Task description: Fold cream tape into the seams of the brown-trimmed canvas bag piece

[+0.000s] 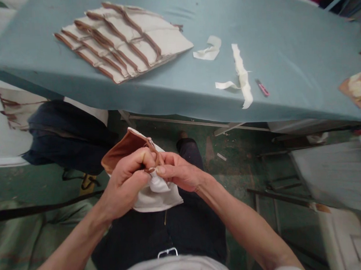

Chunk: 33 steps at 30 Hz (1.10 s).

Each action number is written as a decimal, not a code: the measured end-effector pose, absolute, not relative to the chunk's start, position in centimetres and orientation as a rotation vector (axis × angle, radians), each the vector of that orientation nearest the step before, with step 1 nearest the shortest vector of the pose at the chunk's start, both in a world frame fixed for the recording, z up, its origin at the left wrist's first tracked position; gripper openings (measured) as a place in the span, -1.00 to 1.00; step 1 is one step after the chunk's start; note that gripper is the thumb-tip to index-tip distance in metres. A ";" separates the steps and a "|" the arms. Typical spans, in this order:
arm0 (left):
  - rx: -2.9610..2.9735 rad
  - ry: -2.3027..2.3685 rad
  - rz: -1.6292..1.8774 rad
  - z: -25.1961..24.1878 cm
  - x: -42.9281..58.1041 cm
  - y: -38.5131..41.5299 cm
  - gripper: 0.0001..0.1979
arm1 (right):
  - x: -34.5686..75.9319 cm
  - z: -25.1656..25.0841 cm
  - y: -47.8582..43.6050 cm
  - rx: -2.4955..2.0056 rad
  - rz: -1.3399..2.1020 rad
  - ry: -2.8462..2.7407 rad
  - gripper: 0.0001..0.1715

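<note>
On the near side of the table, a pale bag lies over the person's lap, its brown inside showing at the end toward the table. The left hand is closed on the bag's brown edge, and the right hand pinches the same edge just beside it. A bunched white cloth bulges out at the fingers — whether it is part of the bag or comes from inside it, one cannot tell. What else the bag holds is hidden.

On the left part of the table, pale bags with brown edges lie overlapping in a fanned stack; their insides are hidden too. Right of the table's middle lie a curled white scrap and some white strips, with a pink cutter beside them near the front edge. A smooth blue-green cover drapes over that edge.

Below the table, a worn green floor carries small scraps. Dark cloth is heaped before the table's left end — and a pale boxy object stands before its right end.
</note>
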<state>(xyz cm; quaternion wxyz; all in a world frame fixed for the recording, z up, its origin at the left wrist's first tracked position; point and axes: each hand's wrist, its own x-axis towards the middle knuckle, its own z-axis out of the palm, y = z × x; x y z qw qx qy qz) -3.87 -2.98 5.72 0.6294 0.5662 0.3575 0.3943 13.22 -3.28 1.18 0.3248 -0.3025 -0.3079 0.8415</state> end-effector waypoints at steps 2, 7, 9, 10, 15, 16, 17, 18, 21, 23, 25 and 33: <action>1.213 0.784 0.864 5.7 -3.9 -2.7 -0.85 | 13.9 1.7 -2.9 -0.848 2.198 -0.865 -0.22; 1.089 0.742 0.784 6.6 -4.0 -1.7 -0.90 | 14.4 2.8 -2.3 -0.856 2.125 -0.929 -0.22; 1.075 0.713 0.747 7.2 -4.1 -1.2 -0.89 | 14.1 2.8 -2.2 -0.836 2.081 -0.939 -0.21; 1.094 0.712 0.730 7.5 -4.1 -0.9 -0.89 | 13.9 2.7 -2.1 -0.832 2.041 -0.946 -0.21; 1.352 0.817 0.630 9.1 -4.5 0.3 -0.94 | 14.2 2.4 -1.9 -0.942 1.629 -1.117 -0.36; 1.401 0.828 0.606 9.4 -4.7 0.4 -0.94 | 14.6 2.5 -1.8 -0.984 1.504 -1.158 -0.43; 1.450 0.832 0.584 9.7 -4.8 0.6 -0.92 | 15.1 2.8 -1.8 -1.022 1.366 -1.194 -0.50; 1.500 0.832 0.570 10.1 -4.9 0.8 -0.91 | 15.6 3.3 -1.7 -1.042 1.225 -1.237 -0.57; 1.634 0.858 0.551 11.2 -5.1 1.2 -0.87 | 16.8 5.6 -1.4 -0.974 0.881 -1.509 -0.64; 1.694 0.889 0.531 12.1 -5.0 1.3 -0.86 | 17.2 7.4 -0.9 -0.858 0.727 -1.774 -0.56; 1.719 0.914 0.507 12.8 -4.8 1.1 -0.86 | 17.5 9.0 -0.3 -0.779 0.612 -1.984 -0.58; 1.637 0.902 0.497 11.9 -5.6 0.3 -0.90 | 17.8 10.7 1.3 -0.754 0.585 -2.382 -0.52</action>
